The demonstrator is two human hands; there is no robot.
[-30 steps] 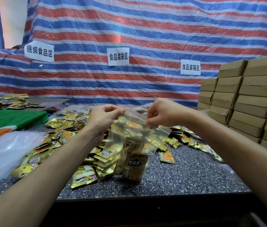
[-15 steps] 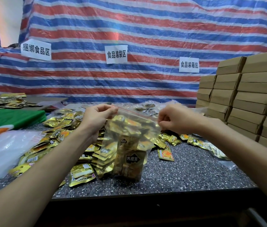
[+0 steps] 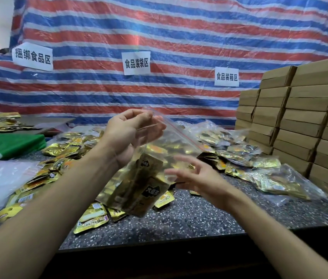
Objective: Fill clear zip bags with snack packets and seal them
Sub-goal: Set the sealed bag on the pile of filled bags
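Left hand (image 3: 133, 129) pinches zip bag (image 3: 145, 178) by its top corner; bag hangs tilted, zip edge sloping down-right. Right hand (image 3: 197, 178) just beside its lower side; fingers wide, empty.

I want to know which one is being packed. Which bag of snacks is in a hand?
The clear zip bag with the red strip, which the left hand pinches by its top. The other filled bags lie on the table.
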